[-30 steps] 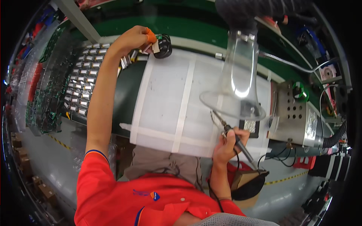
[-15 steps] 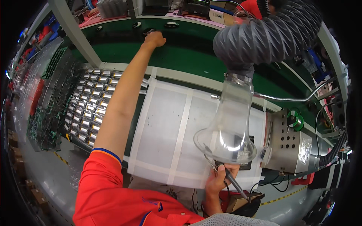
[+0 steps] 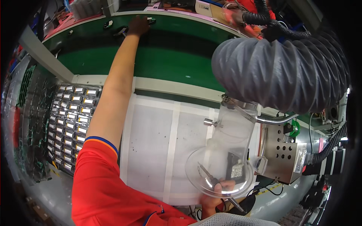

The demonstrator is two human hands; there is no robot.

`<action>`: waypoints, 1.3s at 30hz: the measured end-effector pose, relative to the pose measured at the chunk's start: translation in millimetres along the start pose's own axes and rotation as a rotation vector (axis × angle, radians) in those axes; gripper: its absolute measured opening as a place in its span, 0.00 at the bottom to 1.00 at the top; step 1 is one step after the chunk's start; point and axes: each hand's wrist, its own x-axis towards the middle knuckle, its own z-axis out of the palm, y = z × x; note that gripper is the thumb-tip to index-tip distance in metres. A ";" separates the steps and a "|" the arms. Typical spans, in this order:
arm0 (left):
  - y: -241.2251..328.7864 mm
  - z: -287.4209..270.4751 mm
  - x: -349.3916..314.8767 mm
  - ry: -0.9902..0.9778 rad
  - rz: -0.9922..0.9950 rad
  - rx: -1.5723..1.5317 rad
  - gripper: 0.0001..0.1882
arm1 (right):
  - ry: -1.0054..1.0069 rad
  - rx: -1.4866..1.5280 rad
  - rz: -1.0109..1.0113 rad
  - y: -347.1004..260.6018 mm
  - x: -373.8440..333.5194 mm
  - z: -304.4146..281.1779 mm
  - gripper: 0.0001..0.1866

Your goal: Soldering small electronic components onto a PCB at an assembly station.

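Note:
My left hand (image 3: pixel 138 25) reaches across to the far side of the green conveyor belt (image 3: pixel 173 60). It is beside a small black-and-white part (image 3: pixel 151 20), but its fingers are dark and blurred, so I cannot tell whether they grip it. A dark part (image 3: pixel 121 31) lies just left of that hand, and another small part (image 3: pixel 108 24) sits farther left. Low in the picture, my right hand (image 3: pixel 212 199) is closed around a soldering iron (image 3: pixel 236 204), partly seen through the clear flared fume hood (image 3: pixel 235 128). The iron's tip points up and left.
A thick grey duct (image 3: pixel 279 67) hangs over the right side. Below it are a perforated metal box (image 3: pixel 281 154) and a green solder spool (image 3: pixel 295 129). A tray of several silver cells (image 3: pixel 71 116) stands left of the white taped mat (image 3: pixel 151 150). Another person's arm (image 3: pixel 235 15) shows far right.
My left hand has moved along the belt from the dark part to the black-and-white part on its right. The view has shifted; my right hand still holds the soldering iron.

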 end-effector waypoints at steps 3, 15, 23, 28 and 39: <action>-18.9 0.3 -3.5 -0.082 -0.020 -0.096 0.22 | 0.032 0.036 -0.083 5.6 -2.4 2.4 0.16; 26.8 -194.0 -258.1 -0.378 0.279 -0.419 0.22 | 0.147 0.224 -0.109 -15.0 -9.3 6.3 0.09; 111.2 -226.3 -462.5 -0.469 0.516 -0.817 0.20 | 0.103 0.266 -0.215 -19.6 -3.1 19.1 0.09; 96.3 -205.1 -462.3 -0.332 0.448 -0.735 0.20 | 0.099 0.274 -0.226 -12.3 0.3 16.5 0.08; 14.6 -161.2 -374.1 0.114 0.082 -0.237 0.13 | 0.074 0.291 -0.243 -16.0 -5.4 10.4 0.06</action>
